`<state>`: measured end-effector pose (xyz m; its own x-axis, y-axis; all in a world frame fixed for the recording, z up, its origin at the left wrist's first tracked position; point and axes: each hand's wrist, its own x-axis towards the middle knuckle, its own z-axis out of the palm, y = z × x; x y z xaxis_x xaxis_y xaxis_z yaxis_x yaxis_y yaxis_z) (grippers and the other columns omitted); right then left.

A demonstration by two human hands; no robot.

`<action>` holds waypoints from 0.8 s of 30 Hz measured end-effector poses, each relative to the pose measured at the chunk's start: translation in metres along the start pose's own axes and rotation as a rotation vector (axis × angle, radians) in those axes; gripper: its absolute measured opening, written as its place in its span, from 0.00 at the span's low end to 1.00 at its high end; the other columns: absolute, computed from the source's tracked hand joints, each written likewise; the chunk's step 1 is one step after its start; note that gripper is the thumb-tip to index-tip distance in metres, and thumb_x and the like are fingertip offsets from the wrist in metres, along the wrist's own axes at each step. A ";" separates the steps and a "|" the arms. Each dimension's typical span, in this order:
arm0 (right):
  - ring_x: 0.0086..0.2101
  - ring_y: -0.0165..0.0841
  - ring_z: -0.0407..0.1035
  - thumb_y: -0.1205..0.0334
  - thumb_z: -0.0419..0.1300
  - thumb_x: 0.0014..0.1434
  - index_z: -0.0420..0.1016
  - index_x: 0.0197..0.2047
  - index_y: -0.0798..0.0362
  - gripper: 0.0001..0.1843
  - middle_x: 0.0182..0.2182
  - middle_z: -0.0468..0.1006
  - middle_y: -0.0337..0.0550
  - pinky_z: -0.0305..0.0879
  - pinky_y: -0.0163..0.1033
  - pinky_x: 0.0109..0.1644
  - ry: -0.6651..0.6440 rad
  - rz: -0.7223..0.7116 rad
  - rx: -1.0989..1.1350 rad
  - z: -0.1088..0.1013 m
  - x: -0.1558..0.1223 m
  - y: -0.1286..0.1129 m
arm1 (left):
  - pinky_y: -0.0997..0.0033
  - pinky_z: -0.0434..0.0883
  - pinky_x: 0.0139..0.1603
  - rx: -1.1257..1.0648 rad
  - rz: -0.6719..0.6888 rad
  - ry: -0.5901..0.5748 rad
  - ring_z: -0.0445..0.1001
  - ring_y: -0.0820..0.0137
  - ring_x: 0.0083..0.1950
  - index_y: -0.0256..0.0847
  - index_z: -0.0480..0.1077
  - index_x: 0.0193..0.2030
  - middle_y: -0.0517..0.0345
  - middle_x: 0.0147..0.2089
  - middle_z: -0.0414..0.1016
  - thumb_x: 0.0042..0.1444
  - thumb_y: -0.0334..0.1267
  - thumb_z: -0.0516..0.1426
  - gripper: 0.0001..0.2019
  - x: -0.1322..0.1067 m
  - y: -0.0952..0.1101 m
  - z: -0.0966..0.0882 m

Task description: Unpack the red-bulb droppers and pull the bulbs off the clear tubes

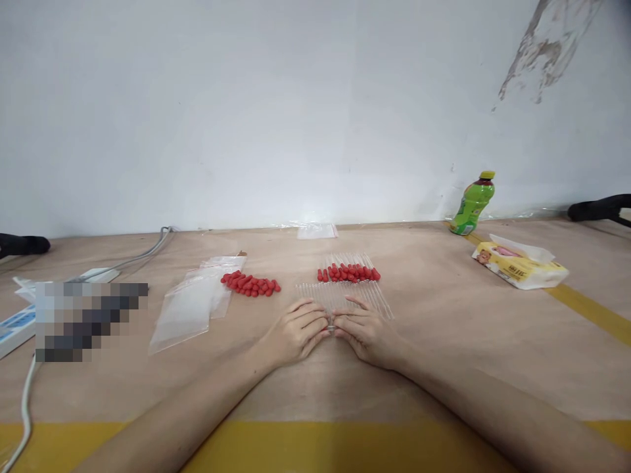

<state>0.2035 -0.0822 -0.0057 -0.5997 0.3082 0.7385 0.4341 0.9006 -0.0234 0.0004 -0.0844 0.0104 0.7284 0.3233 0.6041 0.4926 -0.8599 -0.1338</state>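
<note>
My left hand (303, 328) and my right hand (365, 328) nearly meet at the near ends of a row of thin clear tubes (345, 292). Fingers on both hands are bent and closed together on tube ends at the middle; how many tubes they grip is hidden. Just beyond this row lie droppers with red rubber bulbs (349, 272), their clear tubes pointing toward the wall. To the left of them is a loose pile of red rubber bulbs (250, 284), partly beside the clear plastic zip bags (187, 305).
A green bottle (473, 205) with a yellow cap leans by the wall. In front of it sits a yellow tissue pack (520, 265). At left lie a white power strip (18, 330), cables and a pixelated patch. Another plastic bag (317, 231) lies at the wall.
</note>
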 end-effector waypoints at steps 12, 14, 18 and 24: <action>0.45 0.31 0.68 0.71 0.51 0.59 0.70 0.38 0.59 0.08 0.33 0.77 0.45 0.58 0.45 0.59 -0.019 -0.189 -0.109 -0.009 0.000 0.002 | 0.63 0.61 0.56 -0.132 -0.062 -0.093 0.70 0.70 0.48 0.39 0.67 0.38 0.57 0.37 0.75 0.58 0.33 0.49 0.07 -0.001 0.003 -0.004; 0.45 0.32 0.68 0.72 0.50 0.59 0.71 0.38 0.60 0.09 0.33 0.78 0.46 0.59 0.47 0.58 -0.014 -0.236 -0.152 -0.013 0.000 0.003 | 0.63 0.61 0.55 -0.148 -0.065 -0.098 0.70 0.70 0.48 0.39 0.67 0.38 0.56 0.38 0.75 0.58 0.33 0.49 0.07 -0.002 0.004 -0.004; 0.48 0.36 0.66 0.73 0.50 0.58 0.71 0.39 0.62 0.09 0.34 0.78 0.48 0.60 0.50 0.58 -0.008 -0.332 -0.209 -0.019 -0.001 0.006 | 0.63 0.62 0.55 -0.159 -0.070 -0.096 0.70 0.70 0.48 0.39 0.67 0.38 0.55 0.38 0.75 0.59 0.33 0.49 0.07 -0.002 0.002 -0.006; 0.53 0.37 0.60 0.75 0.47 0.59 0.69 0.44 0.65 0.13 0.41 0.76 0.53 0.59 0.52 0.58 -0.050 -0.400 -0.228 -0.027 -0.005 0.011 | 0.64 0.62 0.54 -0.123 -0.017 -0.046 0.70 0.69 0.48 0.38 0.67 0.40 0.55 0.39 0.76 0.58 0.33 0.51 0.06 -0.003 0.007 -0.004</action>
<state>0.2291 -0.0823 0.0084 -0.7796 -0.0302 0.6255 0.2951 0.8633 0.4094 -0.0004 -0.0925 0.0105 0.7428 0.3533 0.5686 0.4451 -0.8951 -0.0252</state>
